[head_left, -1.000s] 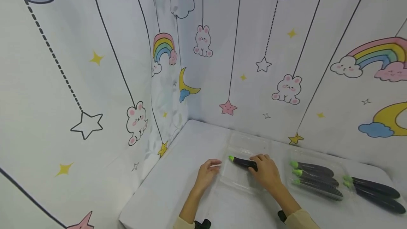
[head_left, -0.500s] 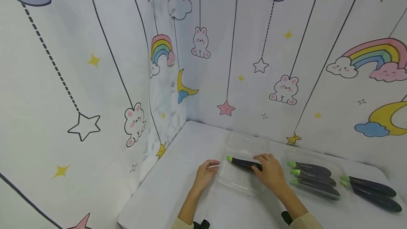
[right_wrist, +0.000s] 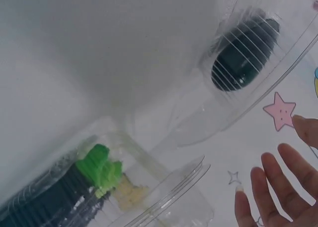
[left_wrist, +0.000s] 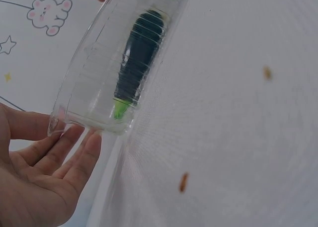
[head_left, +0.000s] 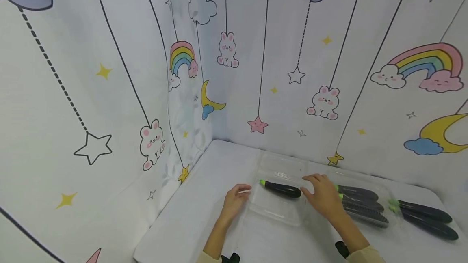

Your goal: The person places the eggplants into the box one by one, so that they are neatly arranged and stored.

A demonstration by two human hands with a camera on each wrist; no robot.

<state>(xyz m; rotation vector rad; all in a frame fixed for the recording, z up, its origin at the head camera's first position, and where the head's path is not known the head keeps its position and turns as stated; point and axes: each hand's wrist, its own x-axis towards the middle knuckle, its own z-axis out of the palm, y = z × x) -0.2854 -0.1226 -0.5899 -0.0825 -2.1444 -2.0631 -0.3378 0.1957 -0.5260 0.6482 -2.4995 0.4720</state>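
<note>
A dark eggplant (head_left: 283,190) with a bright green tip lies in a clear plastic box (head_left: 278,213). At the box's left end is my left hand (head_left: 232,203); in the left wrist view, its thumb and curved fingers (left_wrist: 82,162) hold the rim from either side. My right hand (head_left: 326,199) hovers just right of this box with spread fingers (right_wrist: 268,175) and nothing in them. Beyond it, a second clear box (head_left: 393,198) contains several eggplants (head_left: 360,193), partly hidden by the hand.
Two loose eggplants (head_left: 425,218) lie on the white table (head_left: 204,182) at the far right. A wall cloth (head_left: 278,52) printed with rabbits, stars and rainbows rises behind and to the left of the table.
My right hand has let go of the eggplant and moved right, away from it. The eggplant stays in the box. My left hand keeps its place at the box's end.
</note>
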